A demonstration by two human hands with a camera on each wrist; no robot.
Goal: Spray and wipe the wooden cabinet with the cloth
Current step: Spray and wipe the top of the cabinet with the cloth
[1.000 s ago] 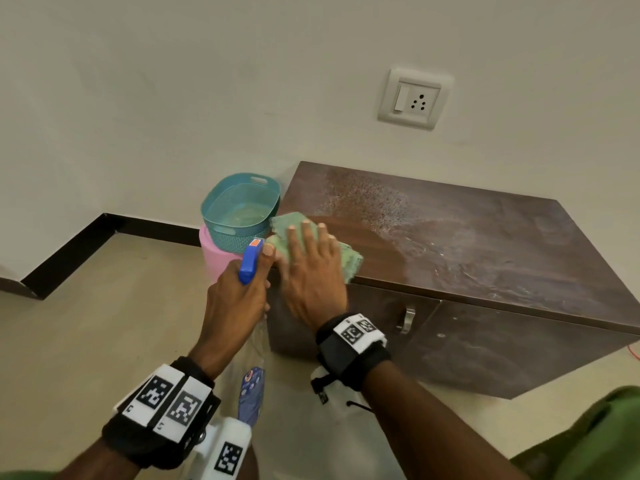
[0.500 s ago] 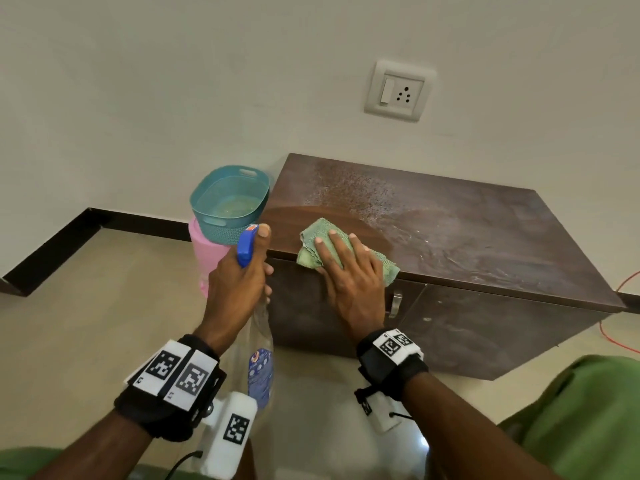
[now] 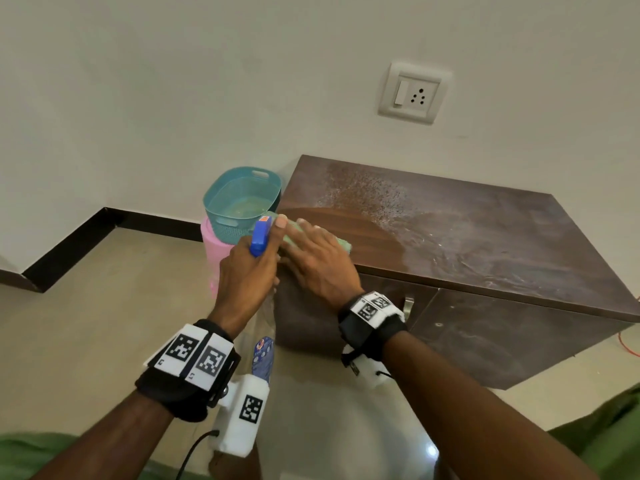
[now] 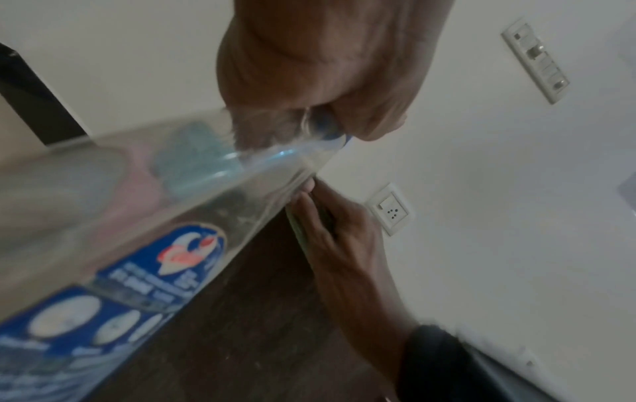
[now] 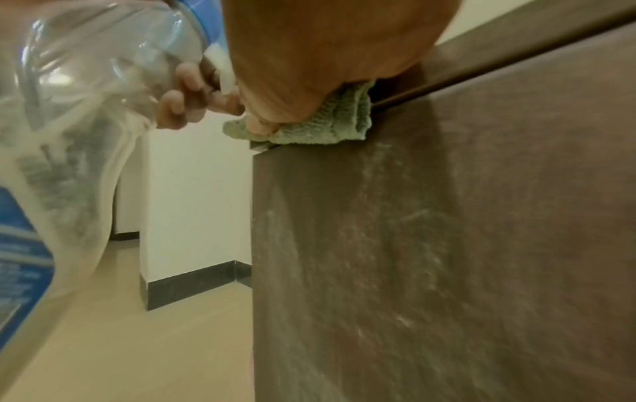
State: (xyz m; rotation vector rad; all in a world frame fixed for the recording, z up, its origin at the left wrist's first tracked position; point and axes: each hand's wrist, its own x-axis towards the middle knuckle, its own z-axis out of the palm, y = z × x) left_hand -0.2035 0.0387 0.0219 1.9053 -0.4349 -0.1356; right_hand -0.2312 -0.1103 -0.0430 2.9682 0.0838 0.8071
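The cloth [image 3: 343, 244] has slid back to the left since half a second ago, and now it sits at the front left corner of the cabinet [image 3: 485, 237] top, with our right hand on it.

Far left there is a black strip along the bottom of the wall. Next comes a pink bin [image 3: 216, 252] on the floor, just beside the cabinet's left side, and a teal basket [image 3: 221, 206] sits on top of it.

Then comes our left hand [image 3: 246, 278]. Its fingers are curled tight round the neck of the spray bottle [image 3: 263, 355]. The blue spray head [image 3: 259, 237] sticks up above the hand, and the see-through bottle hangs down below it, in front of the cabinet's left front corner.

Right beside it is our right hand [image 3: 320, 261]. It lies flat with straight fingers and presses the green cloth down on the cabinet top. From the right wrist we see the cloth bunch a little over the front edge at that corner.

The spot near the cloth looks smooth and dark brown. Farther back and to the right the top is full of small spots and pale streaks. The front has two doors with a metal handle [image 3: 408, 303].

On the wall above is a white socket [image 3: 412, 93].
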